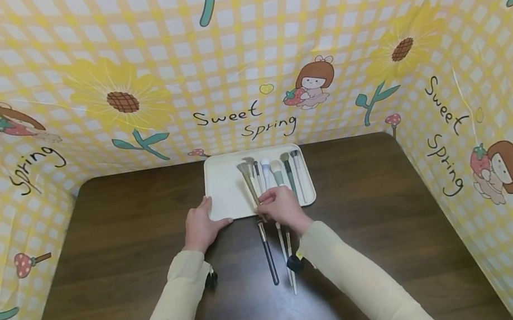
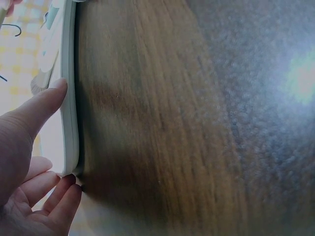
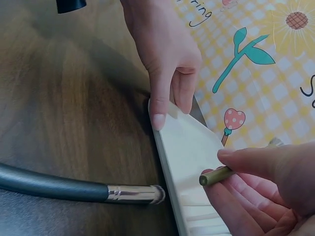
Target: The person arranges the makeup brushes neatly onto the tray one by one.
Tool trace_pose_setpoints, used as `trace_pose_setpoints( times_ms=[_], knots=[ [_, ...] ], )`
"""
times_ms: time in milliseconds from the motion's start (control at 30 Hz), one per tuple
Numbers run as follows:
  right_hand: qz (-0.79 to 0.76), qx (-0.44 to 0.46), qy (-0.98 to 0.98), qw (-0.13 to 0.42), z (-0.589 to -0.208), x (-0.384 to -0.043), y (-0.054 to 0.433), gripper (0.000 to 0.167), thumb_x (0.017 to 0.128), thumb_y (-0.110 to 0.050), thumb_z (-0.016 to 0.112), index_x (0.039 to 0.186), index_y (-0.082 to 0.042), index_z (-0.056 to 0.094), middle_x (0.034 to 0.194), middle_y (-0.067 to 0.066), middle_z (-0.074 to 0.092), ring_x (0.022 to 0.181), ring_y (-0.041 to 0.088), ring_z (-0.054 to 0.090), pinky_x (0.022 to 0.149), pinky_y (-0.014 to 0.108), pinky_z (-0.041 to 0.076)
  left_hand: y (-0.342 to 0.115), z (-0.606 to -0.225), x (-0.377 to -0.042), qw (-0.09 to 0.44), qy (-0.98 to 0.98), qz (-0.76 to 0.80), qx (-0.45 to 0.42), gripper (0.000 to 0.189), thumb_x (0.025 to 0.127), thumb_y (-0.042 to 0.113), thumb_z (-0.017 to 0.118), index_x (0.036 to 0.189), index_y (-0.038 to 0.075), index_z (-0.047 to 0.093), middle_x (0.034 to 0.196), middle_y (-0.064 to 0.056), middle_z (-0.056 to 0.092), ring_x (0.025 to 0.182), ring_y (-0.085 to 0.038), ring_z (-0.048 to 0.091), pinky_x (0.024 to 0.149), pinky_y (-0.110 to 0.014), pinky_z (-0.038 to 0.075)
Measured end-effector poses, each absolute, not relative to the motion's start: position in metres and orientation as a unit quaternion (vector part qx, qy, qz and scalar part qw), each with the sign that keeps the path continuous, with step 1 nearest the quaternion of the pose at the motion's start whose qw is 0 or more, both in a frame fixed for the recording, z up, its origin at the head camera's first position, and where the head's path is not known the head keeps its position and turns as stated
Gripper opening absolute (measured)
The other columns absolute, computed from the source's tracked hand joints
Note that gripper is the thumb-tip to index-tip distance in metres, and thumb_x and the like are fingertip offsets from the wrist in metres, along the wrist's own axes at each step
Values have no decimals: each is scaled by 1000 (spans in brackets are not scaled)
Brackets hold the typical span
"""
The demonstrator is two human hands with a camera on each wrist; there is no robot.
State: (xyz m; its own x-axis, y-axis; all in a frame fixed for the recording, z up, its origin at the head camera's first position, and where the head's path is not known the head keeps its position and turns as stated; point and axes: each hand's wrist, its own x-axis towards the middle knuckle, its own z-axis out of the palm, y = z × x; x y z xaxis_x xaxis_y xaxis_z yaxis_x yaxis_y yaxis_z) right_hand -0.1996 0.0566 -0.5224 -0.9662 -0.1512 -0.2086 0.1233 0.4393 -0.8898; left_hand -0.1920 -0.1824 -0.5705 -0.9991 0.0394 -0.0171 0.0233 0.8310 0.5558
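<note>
A white rectangular tray [image 1: 226,185] lies at the far side of the table. My left hand [image 1: 200,227] holds its near left corner, the thumb [image 2: 51,98] on the front rim and the fingers around the side. Over the tray's front edge, my right hand [image 1: 285,209] pinches a makeup brush with an olive-gold handle [image 3: 219,175], its bristles [image 1: 242,168] pointing away from me. Several makeup brushes, among them one with a green handle [image 1: 289,174], lie side by side in the tray's right part.
On the table in front of the tray lie a black-handled makeup brush [image 1: 270,259] and two slim pale-handled brushes [image 1: 294,284], partly hidden by my right hand and wrist. A yellow checked cloth [image 1: 200,67] stands around the dark wooden table [image 1: 141,202] at the back and sides.
</note>
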Motion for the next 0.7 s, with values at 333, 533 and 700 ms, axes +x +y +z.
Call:
trace_pose_setpoints(
  times_ms=[333, 533, 700],
  knots=[
    [-533, 12, 832, 153, -521, -213, 45, 16, 83, -7, 85, 92, -1, 74, 79, 6, 73, 66, 18, 71, 60, 29, 58, -182, -571, -192, 16, 958, 286, 14, 90, 82, 35, 87, 148, -8, 45, 152, -26, 41, 130, -51, 44, 109, -56, 35],
    [-530, 23, 832, 163, -519, -221, 38, 12, 85, -7, 83, 90, -1, 74, 82, 7, 72, 68, 19, 71, 62, 28, 59, -183, -572, -192, 11, 957, 288, 19, 89, 82, 34, 87, 148, -8, 45, 152, -26, 42, 130, -52, 44, 109, -57, 35],
    [-524, 38, 833, 174, -516, -230, 33, 12, 85, -11, 83, 87, -4, 74, 81, 7, 72, 69, 20, 72, 63, 30, 59, -183, -573, -193, 9, 958, 287, 19, 89, 81, 33, 88, 148, -9, 46, 151, -26, 42, 129, -53, 45, 108, -57, 36]
  ],
)
